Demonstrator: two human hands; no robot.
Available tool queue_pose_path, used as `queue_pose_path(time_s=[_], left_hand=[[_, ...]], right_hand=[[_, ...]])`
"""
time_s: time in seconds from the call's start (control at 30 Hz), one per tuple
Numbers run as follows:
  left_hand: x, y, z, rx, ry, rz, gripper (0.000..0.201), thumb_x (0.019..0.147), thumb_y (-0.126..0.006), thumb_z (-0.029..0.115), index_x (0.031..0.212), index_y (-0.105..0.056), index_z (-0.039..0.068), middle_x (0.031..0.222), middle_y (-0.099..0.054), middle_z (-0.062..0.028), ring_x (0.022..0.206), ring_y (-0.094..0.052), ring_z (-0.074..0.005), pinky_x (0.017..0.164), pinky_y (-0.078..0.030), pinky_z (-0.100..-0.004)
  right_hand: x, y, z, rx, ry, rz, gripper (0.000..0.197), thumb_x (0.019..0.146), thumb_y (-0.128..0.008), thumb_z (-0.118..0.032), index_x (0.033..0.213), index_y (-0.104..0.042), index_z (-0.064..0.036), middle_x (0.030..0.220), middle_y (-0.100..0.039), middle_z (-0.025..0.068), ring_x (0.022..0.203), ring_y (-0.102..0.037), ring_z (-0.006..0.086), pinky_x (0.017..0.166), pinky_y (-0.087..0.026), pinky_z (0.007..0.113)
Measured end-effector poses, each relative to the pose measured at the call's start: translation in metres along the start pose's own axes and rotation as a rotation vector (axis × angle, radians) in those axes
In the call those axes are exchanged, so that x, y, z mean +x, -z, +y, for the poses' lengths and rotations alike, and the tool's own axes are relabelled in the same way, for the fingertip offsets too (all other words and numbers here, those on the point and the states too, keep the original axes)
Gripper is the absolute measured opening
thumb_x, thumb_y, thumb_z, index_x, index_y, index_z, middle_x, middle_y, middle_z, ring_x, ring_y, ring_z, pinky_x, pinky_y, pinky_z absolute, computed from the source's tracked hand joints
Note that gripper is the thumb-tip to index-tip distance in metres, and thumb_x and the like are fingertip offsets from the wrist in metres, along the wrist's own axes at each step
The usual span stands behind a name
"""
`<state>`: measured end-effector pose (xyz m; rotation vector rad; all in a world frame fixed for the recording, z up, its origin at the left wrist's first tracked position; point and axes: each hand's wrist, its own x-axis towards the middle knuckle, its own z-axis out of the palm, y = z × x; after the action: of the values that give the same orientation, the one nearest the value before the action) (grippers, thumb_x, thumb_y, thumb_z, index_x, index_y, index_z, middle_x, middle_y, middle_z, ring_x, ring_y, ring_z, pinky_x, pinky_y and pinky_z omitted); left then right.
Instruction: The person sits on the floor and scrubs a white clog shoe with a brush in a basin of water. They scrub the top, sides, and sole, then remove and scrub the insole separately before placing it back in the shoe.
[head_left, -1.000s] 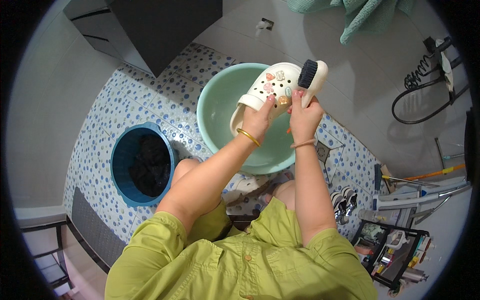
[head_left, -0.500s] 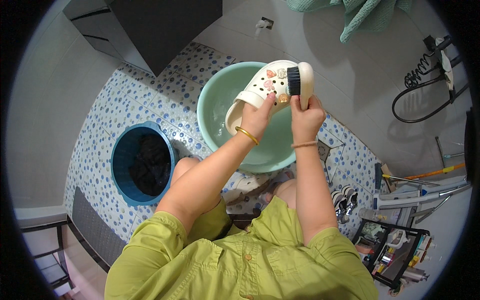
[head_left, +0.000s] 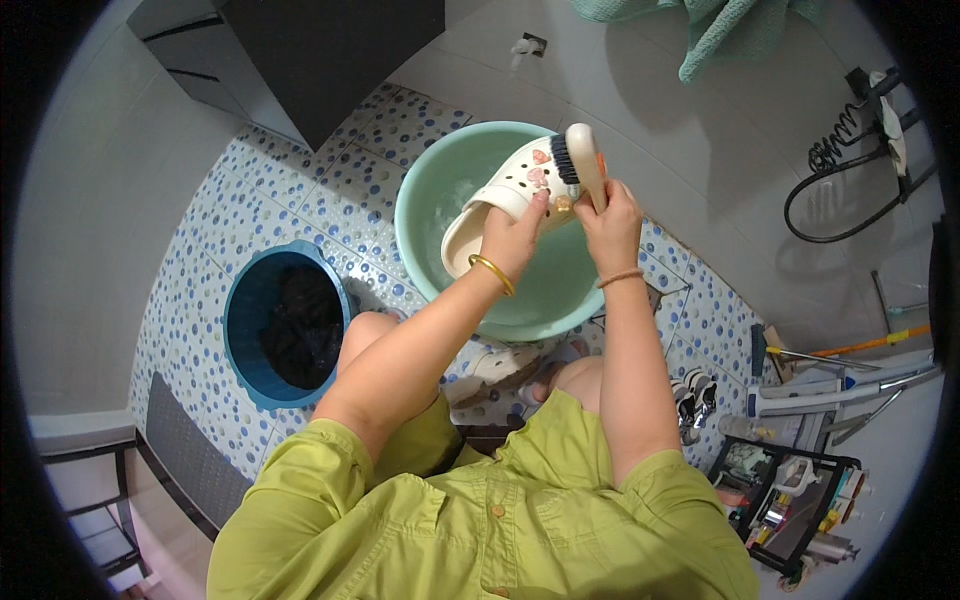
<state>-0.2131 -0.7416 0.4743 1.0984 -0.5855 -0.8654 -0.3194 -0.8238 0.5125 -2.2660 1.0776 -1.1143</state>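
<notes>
Over a pale green basin (head_left: pixel 412 225) holding water, my left hand (head_left: pixel 512 238) grips a white clog (head_left: pixel 510 178) with holes and small shell-like charms on its upper. My fingers reach into the foot opening and the thumb lies on top, so the hand is closed on it. My right hand (head_left: pixel 610 222) is wrapped round the handle of a cream scrubbing brush (head_left: pixel 582 150). The brush's dark bristles press against the clog's toe end, which they partly cover.
To the left stands a blue bucket (head_left: pixel 236 330) with dark cloth (head_left: pixel 302 335) inside. A black cabinet (head_left: pixel 330 60) is at the far left. Dark striped shoes (head_left: pixel 692 405) and a black rack (head_left: pixel 790 500) are at right. A green towel (head_left: pixel 735 40) and a coiled hose (head_left: pixel 830 155) hang beyond.
The brush has shifted left and slightly tilted over the clog's toe, with my right hand turning along. The clog has dropped a little to the left in my left hand.
</notes>
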Motion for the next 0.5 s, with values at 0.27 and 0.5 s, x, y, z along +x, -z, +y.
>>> queue_pose_path(time_s=[0.27, 0.5], left_hand=[[0.0, -0.004, -0.001, -0.033, -0.081, 0.061, 0.035, 0.085, -0.058, 0.027, 0.103, -0.057, -0.003, 0.094, -0.061, -0.0078, 0.085, -0.056, -0.0132, 0.072, -0.044, -0.0263], [0.001, -0.005, -0.002, -0.062, -0.079, 0.082, 0.034, 0.086, -0.057, 0.026, 0.103, -0.058, -0.003, 0.094, -0.062, -0.008, 0.084, -0.057, -0.0144, 0.072, -0.044, -0.0271]], right_hand=[[0.001, 0.004, 0.005, 0.251, -0.198, 0.196, 0.017, 0.075, -0.061, -0.013, 0.08, -0.059, 0.0025, 0.07, -0.059, 0.0167, 0.067, -0.058, 0.0319, 0.063, -0.046, 0.038], [-0.007, 0.005, -0.001, -0.047, 0.02, 0.056, 0.015, 0.068, -0.069, -0.012, 0.074, -0.06, -0.0002, 0.07, -0.059, 0.0132, 0.064, -0.058, 0.0295, 0.06, -0.046, 0.036]])
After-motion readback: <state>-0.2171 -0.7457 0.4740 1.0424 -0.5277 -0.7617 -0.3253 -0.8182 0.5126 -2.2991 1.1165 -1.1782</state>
